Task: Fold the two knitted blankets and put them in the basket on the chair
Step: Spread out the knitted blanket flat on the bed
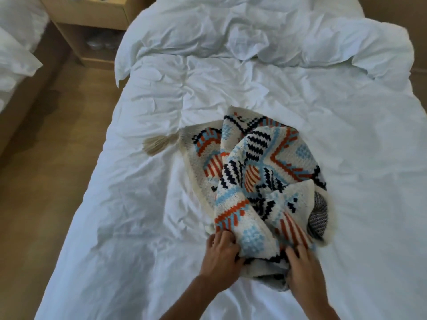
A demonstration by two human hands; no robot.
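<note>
A patterned knitted blanket (261,176), cream with orange, light blue and navy shapes, lies crumpled in a heap on the white bed (138,204). A beige tassel (159,143) sticks out from its left corner. Under its right side a second, grey-and-white knitted blanket (320,213) peeks out, mostly hidden. My left hand (223,252) grips the near left edge of the patterned blanket. My right hand (300,262) holds the near right edge of the same heap. The basket and chair are out of view.
A rumpled white duvet (254,31) is bunched at the head of the bed. A wooden nightstand (92,24) stands at the upper left, beside another white bed (16,54). Wooden floor (50,146) runs along the left side.
</note>
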